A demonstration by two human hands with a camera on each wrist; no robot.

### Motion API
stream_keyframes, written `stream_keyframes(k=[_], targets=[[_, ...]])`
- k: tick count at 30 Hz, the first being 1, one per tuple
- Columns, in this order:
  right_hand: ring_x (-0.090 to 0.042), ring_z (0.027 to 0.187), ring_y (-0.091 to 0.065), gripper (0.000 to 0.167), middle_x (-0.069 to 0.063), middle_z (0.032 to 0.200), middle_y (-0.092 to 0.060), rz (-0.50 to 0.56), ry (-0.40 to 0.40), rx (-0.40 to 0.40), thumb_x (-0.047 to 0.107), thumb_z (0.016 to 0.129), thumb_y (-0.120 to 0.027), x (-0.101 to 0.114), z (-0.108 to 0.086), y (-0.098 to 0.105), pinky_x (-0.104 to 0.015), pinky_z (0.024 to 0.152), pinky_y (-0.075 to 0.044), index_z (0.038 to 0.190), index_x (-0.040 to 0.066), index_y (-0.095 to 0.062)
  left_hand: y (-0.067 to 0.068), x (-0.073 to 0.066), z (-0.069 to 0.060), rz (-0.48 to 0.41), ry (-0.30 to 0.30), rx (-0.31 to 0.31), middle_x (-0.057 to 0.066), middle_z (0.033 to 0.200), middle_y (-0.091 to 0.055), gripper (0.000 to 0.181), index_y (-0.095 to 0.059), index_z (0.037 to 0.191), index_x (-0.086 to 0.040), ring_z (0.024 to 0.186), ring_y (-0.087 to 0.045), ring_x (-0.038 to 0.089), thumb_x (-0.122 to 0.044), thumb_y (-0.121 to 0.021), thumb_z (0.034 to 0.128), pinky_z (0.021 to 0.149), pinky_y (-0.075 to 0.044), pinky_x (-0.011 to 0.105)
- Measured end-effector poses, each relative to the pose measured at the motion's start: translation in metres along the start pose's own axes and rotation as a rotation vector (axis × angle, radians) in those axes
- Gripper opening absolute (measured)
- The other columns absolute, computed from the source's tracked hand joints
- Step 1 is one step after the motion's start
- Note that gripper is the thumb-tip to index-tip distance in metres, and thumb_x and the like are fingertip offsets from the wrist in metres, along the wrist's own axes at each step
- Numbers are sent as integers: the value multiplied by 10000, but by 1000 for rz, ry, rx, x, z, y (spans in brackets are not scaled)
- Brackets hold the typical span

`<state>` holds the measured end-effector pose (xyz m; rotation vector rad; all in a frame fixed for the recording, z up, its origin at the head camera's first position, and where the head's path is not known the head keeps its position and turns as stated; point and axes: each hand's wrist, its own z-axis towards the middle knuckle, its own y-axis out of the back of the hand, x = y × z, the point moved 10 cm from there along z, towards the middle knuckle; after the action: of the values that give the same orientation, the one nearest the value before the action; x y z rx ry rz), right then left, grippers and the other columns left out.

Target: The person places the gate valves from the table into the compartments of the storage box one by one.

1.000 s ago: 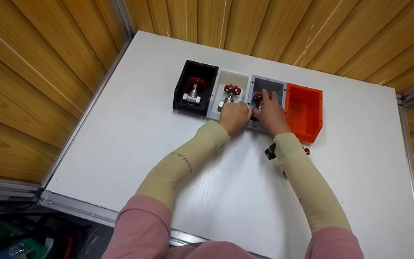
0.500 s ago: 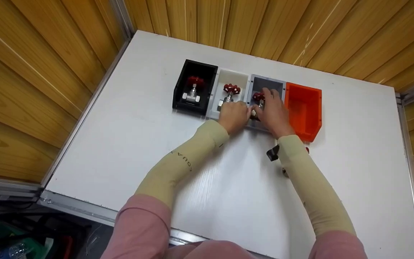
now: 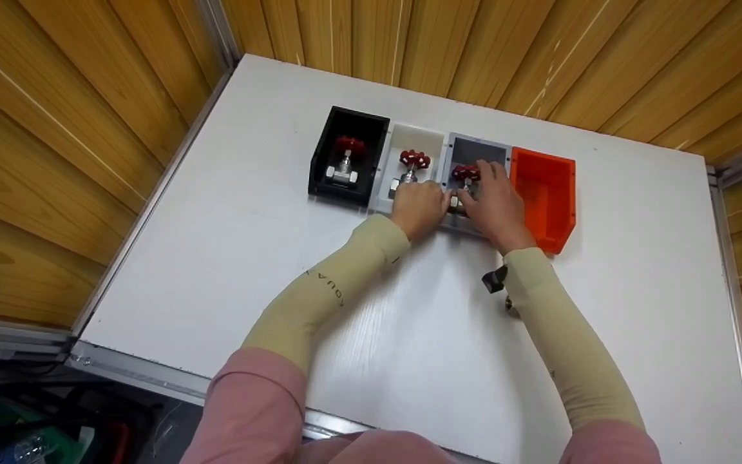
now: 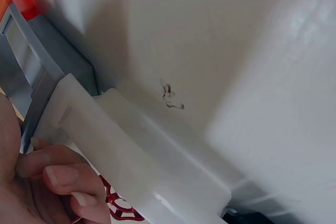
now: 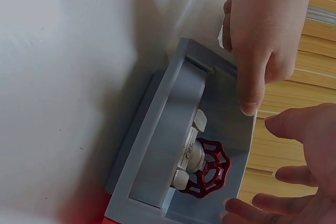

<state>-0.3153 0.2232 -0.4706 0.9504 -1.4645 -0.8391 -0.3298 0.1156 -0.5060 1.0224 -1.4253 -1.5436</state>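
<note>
My left hand [image 3: 419, 209] grips the adjoining walls of the white bin [image 3: 417, 136] and the grey bin [image 3: 479, 152]. Its curled fingers lie on the white side and its thumb on the grey side, seen in the right wrist view. In the grey bin lies a metal valve [image 5: 191, 156] with a red handwheel [image 5: 211, 169]. Over that bin's right side hovers my right hand [image 3: 498, 206], fingers spread and apart from the valve in the right wrist view. Another red-wheeled valve [image 3: 413, 161] sits in the white bin, partly hidden behind my left hand.
A black bin [image 3: 319, 161] holding a similar valve [image 3: 344, 169] stands at the row's left end. An orange bin [image 3: 567, 206] adjoins the grey one on the right. Part of a metal piece [image 3: 510, 305] shows beside my right forearm on the white table [image 3: 229, 245].
My right hand has drawn back slightly toward me and to the right, uncovering more of the valve in the grey bin. My left hand has stayed in place.
</note>
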Motion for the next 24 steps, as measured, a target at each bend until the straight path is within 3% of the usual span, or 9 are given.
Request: stream_keyframes(k=[17, 24], targets=[[-346, 1366, -373, 713, -151, 1539, -295, 80, -21, -36, 336, 918, -643, -15, -24, 10, -536, 1087, -366, 1497, 129, -283, 2, 4, -2, -42, 12, 12, 7, 856, -720, 535, -685, 845, -143, 730, -698, 209, -483, -313, 1024, 590, -539, 377], [-343, 1369, -374, 708, -137, 1552, -284, 77, -30, -34, 362, 926, -626, -17, -34, 13, -532, 1085, -369, 1502, 142, -279, 5, 5, -1, -60, -2, 21, 20, 796, -698, 552, -656, 786, -136, 697, -672, 206, -501, -312, 1018, 577, -531, 375]])
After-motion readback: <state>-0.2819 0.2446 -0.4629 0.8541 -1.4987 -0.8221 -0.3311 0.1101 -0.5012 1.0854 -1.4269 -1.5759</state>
